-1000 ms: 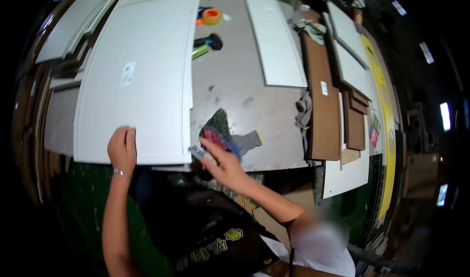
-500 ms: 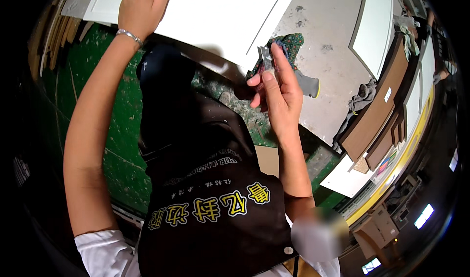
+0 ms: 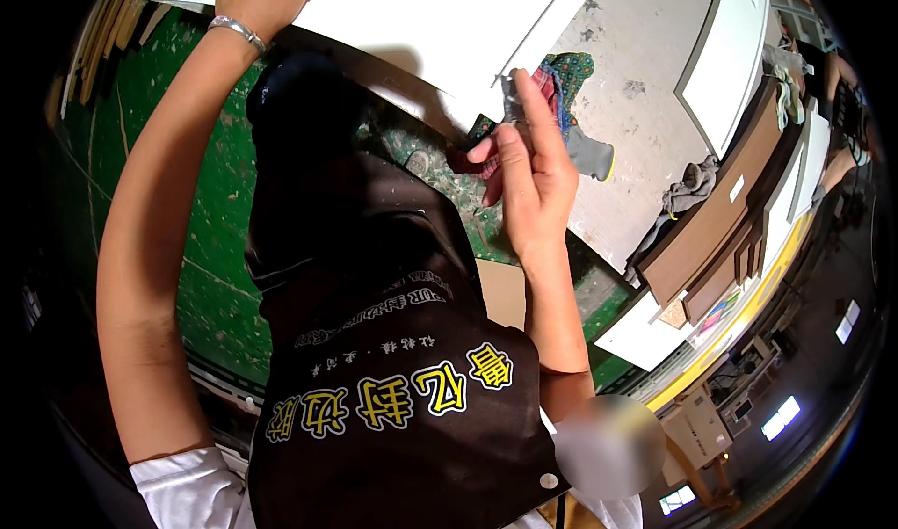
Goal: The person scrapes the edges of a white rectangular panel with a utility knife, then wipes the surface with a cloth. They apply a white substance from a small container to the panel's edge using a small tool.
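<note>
A large white panel (image 3: 421, 24) lies in front of me, with a thin groove or strip along its right side. Over its upper left part rests my left hand (image 3: 265, 0); the fingers run out of the picture at the top. By the panel's near right corner, my right hand (image 3: 533, 169) holds a small flat grey metal blade (image 3: 512, 99) between thumb and forefinger. The index finger stretches along it, and the other fingers are curled. Just behind this hand lies a patterned cloth (image 3: 571, 75) in green and red, partly hidden, with a grey glove (image 3: 589, 155) beside it.
A grey worktop (image 3: 645, 89) spreads to the right. Brown boards (image 3: 711, 202) and another white panel (image 3: 730, 61) stand at its far right, near a crumpled grey cloth (image 3: 692, 185). Wooden strips (image 3: 103, 47) lean at upper left. Another person's arm (image 3: 839, 80) shows at the right edge.
My left hand has slid up, so its fingers are now out of the picture. My right hand keeps the blade, which appears turned a little. The whole view has shifted slightly.
</note>
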`<state>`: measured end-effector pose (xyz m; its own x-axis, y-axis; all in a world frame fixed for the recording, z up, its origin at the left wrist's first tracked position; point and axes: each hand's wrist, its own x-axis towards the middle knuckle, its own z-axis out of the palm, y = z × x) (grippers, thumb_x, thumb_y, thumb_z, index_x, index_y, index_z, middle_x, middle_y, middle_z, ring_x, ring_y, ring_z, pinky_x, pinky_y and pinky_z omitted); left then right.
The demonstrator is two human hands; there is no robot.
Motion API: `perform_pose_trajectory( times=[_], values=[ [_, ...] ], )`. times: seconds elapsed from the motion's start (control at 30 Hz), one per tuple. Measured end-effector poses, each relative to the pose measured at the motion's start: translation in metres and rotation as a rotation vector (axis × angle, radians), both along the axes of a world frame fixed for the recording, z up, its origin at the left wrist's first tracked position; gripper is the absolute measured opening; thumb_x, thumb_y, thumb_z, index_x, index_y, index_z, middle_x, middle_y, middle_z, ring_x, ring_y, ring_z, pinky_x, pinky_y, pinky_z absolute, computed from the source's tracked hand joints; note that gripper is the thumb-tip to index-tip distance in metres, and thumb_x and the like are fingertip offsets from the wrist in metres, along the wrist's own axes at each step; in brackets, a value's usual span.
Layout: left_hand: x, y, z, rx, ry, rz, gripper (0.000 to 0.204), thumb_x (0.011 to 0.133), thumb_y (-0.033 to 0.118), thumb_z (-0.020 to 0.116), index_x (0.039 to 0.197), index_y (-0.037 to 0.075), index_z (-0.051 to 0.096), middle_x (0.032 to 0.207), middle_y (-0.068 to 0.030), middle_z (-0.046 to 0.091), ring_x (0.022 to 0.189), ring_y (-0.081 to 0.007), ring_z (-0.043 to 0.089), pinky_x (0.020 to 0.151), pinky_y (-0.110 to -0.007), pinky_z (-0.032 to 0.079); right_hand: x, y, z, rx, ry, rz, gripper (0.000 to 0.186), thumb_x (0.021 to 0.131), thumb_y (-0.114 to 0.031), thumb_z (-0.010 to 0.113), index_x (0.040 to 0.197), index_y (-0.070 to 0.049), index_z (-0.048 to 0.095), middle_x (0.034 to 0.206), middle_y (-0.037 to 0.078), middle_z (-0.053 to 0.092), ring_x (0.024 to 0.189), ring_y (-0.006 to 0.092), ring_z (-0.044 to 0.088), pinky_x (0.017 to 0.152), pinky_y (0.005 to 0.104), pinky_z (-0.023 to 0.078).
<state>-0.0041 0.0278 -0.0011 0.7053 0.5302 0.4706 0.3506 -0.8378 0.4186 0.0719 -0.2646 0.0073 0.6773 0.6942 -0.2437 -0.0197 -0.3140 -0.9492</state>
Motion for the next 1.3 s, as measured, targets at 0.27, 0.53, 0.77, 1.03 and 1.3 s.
perform_pose_trajectory(
  times=[0.27, 0.53, 0.77, 1.03, 1.3],
  values=[
    [-0.001, -0.003, 0.004, -0.038, 0.006, 0.010, 0.021, 0.093, 0.020, 0.062, 0.085, 0.001, 0.065, 0.079, -0.0196, 0.063, 0.075, -0.0384, 0.062, 0.068, -0.043, 0.049, -0.002, 0.000, -0.004, 0.032, -0.004, -0.052, 0.049, 0.103, -0.004, 0.049, 0.151, -0.007, 0.043, 0.074, 0.002, 0.067, 0.048, 0.0038, 0.048, 0.047, 0.0207, 0.044],
    [0.000, -0.005, 0.004, -0.017, -0.030, -0.007, 0.022, 0.093, 0.020, 0.063, 0.086, 0.000, 0.065, 0.079, -0.0196, 0.063, 0.075, -0.0378, 0.063, 0.069, -0.043, 0.050, -0.007, 0.001, -0.005, 0.046, 0.027, -0.078, 0.048, 0.103, -0.005, 0.048, 0.151, -0.006, 0.043, 0.075, 0.002, 0.067, 0.048, 0.0031, 0.047, 0.046, 0.0202, 0.043],
    [-0.001, 0.000, 0.000, -0.048, -0.011, 0.009, 0.022, 0.093, 0.020, 0.063, 0.087, 0.000, 0.066, 0.080, -0.0196, 0.064, 0.076, -0.0377, 0.063, 0.069, -0.043, 0.050, -0.008, 0.003, -0.006, 0.037, 0.010, -0.040, 0.047, 0.104, -0.005, 0.047, 0.150, -0.005, 0.044, 0.075, 0.002, 0.067, 0.048, 0.0024, 0.046, 0.046, 0.0193, 0.042],
    [-0.001, -0.001, 0.003, -0.061, -0.015, 0.001, 0.020, 0.093, 0.019, 0.063, 0.086, 0.000, 0.066, 0.081, -0.0193, 0.064, 0.076, -0.0372, 0.063, 0.069, -0.042, 0.050, -0.006, 0.004, -0.005, 0.042, -0.017, -0.007, 0.046, 0.104, -0.009, 0.050, 0.150, -0.008, 0.046, 0.077, 0.005, 0.068, 0.046, 0.0022, 0.044, 0.041, 0.0175, 0.036],
    [0.000, 0.000, 0.001, -0.029, -0.026, -0.004, 0.021, 0.093, 0.020, 0.063, 0.086, 0.000, 0.066, 0.080, -0.0189, 0.064, 0.076, -0.0374, 0.063, 0.069, -0.042, 0.050, -0.005, 0.005, -0.008, 0.087, 0.055, -0.105, 0.046, 0.105, -0.010, 0.049, 0.150, -0.007, 0.044, 0.077, 0.005, 0.067, 0.046, 0.0024, 0.044, 0.041, 0.0171, 0.036]
  ],
)
